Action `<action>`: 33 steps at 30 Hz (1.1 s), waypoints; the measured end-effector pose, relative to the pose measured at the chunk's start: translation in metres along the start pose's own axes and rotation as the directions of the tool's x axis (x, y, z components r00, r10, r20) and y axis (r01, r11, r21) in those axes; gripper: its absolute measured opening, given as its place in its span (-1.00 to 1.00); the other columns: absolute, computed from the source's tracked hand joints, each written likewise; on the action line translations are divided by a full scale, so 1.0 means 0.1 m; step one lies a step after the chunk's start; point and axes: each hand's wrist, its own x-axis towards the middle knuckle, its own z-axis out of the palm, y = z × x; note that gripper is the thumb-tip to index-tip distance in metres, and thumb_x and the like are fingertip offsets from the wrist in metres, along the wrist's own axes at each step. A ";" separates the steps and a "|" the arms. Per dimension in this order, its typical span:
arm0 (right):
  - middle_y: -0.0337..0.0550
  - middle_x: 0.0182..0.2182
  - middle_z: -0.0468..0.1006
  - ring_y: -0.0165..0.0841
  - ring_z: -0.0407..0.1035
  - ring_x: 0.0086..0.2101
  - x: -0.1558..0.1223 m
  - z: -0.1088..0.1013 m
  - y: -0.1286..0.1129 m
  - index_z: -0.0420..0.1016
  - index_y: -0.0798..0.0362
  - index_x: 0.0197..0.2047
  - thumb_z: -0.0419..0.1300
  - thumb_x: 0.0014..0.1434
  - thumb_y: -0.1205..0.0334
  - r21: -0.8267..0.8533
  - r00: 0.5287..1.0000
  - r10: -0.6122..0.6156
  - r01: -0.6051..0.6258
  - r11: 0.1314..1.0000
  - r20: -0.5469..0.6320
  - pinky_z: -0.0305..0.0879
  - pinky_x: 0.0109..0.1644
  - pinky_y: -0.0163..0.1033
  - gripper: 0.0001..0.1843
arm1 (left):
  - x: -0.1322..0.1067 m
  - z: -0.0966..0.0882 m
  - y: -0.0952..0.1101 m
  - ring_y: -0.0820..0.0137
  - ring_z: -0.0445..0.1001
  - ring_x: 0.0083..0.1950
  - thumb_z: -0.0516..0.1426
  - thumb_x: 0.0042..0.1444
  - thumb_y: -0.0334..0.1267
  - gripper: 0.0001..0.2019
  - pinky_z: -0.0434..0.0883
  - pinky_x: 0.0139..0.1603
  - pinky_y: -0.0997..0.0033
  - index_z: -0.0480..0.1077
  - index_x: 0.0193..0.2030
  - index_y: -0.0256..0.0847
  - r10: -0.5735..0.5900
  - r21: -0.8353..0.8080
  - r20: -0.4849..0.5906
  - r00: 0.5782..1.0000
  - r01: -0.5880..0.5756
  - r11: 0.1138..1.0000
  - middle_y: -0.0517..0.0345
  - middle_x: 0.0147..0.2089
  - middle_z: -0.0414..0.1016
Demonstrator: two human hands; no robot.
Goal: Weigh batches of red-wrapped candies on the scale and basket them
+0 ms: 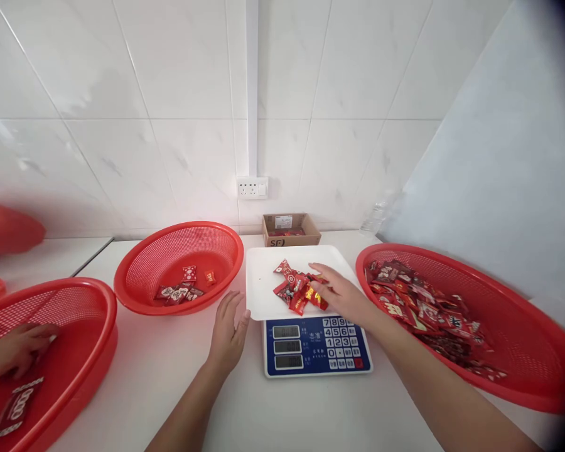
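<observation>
1. Two hands are at the scale (316,346). The left hand (228,329) lies flat and spread wide on the counter (169,376), holding nothing, with its fingertips against the white tray (263,282) at the tray's 8 o'clock edge.
2. The right hand (339,294) rests on the tray with loosely spread fingers touching the wrapped sweets (294,285); it grips none.
3. One pile of sweets lies mid-tray, too bunched to count.
4. Three red baskets surround the scale:
   - The middle basket (193,242), at 10 o'clock, holds about five sweets.
   - The right basket (522,339), at 3 o'clock, is heaped.
   - The left basket (66,314), at 8 o'clock, has another person's hand (16,348) in it.
</observation>
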 end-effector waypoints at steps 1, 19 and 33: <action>-0.07 0.19 0.25 -0.20 0.14 0.17 -0.08 -0.03 -0.01 0.23 -0.04 0.19 -0.05 0.21 -0.13 0.020 0.997 0.019 -0.017 1.000 -0.074 0.18 0.16 -0.07 -0.43 | 0.00 0.00 0.00 0.19 0.21 0.24 -0.05 0.23 -0.12 -0.64 0.21 0.20 0.00 0.25 0.11 -0.17 0.009 0.004 -0.009 1.000 -0.009 1.000 -0.09 0.17 0.29; 0.01 0.07 0.40 -0.14 0.39 -0.06 -1.41 0.55 0.87 0.38 0.01 0.05 0.04 0.08 -0.23 0.609 0.787 0.570 -0.337 0.718 -0.237 0.46 -0.26 -0.14 -0.39 | -0.04 0.09 0.05 0.25 0.26 0.21 -0.07 0.23 -0.02 -0.58 0.32 0.12 0.17 0.18 0.15 -0.17 -0.212 -0.318 0.028 0.977 0.210 0.924 -0.09 0.20 0.24; -0.05 -0.03 0.51 -0.17 0.44 -0.17 -1.37 0.49 0.88 0.42 0.02 0.08 0.08 0.06 -0.18 0.562 0.845 0.503 -0.331 0.758 -0.181 0.44 -0.32 -0.19 -0.38 | -0.16 0.18 0.29 0.18 0.38 0.10 -0.08 0.19 0.11 -0.49 0.45 -0.08 0.21 0.11 0.22 -0.03 -0.309 -0.555 0.215 0.927 0.376 0.742 -0.04 0.21 0.25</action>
